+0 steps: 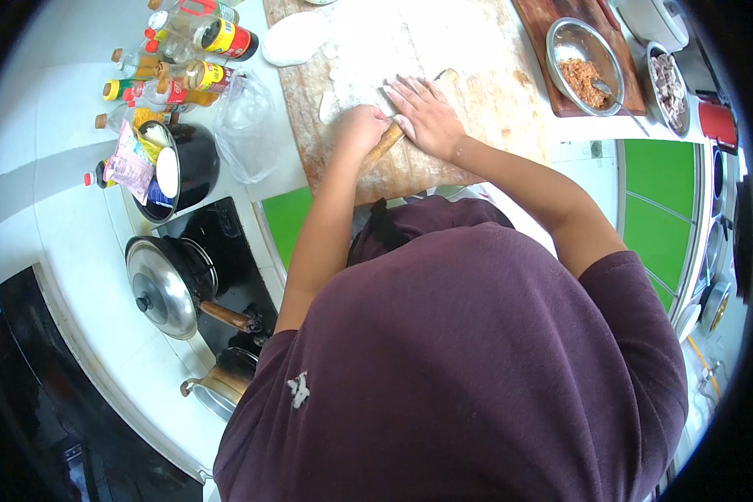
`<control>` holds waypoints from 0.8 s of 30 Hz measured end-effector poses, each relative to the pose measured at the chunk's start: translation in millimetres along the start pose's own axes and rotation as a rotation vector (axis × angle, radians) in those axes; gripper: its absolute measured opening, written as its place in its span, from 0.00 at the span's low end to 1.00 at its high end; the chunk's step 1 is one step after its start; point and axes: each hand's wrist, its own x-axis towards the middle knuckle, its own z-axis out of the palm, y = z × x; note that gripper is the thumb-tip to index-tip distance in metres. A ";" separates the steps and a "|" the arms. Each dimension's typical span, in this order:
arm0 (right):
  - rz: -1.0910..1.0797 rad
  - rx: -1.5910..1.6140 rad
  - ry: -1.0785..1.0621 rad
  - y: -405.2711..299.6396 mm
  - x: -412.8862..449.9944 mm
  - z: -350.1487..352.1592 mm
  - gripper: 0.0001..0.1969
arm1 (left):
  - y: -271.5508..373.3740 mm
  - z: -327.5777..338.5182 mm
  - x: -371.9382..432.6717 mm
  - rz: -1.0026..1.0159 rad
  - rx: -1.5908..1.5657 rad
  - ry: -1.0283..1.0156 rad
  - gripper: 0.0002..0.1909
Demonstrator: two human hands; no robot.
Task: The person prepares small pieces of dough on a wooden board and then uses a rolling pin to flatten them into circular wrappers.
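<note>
A wooden rolling pin (384, 145) lies slantwise on a floured wooden board (496, 119). My left hand (365, 128) is curled beside the pin, near its middle; whether its fingers hold dough or anything else cannot be told. My right hand (428, 116) lies flat across the pin, fingers spread and dusted with flour, covering part of it. Small flattened dough pieces (327, 105) lie left of my left hand. A large white lump of dough (296, 39) rests at the board's upper left edge. Glare hides detail at the top.
Bottles (226, 37), a clear plastic bag (246, 125) and a black pot (197, 164) stand at left. Below them, a lidded pan (163, 288) sits on the stove. At right, a steel bowl (555, 47) of minced filling with a spoon stands on a cutting board (634, 94), beside another filled bowl (684, 119).
</note>
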 end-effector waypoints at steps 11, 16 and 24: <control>0.044 -0.034 -0.106 -6.1 5.8 -10.5 0.29 | -8.2 -4.8 -2.1 -0.130 -0.125 -0.161 0.15; 0.067 0.038 -0.156 2.5 -32.9 -0.2 0.29 | 9.9 2.7 -14.7 -0.275 -0.799 0.059 0.19; 0.062 0.103 -0.173 12.2 -53.5 -8.1 0.27 | 111.7 19.9 43.1 -0.089 -1.156 0.127 0.18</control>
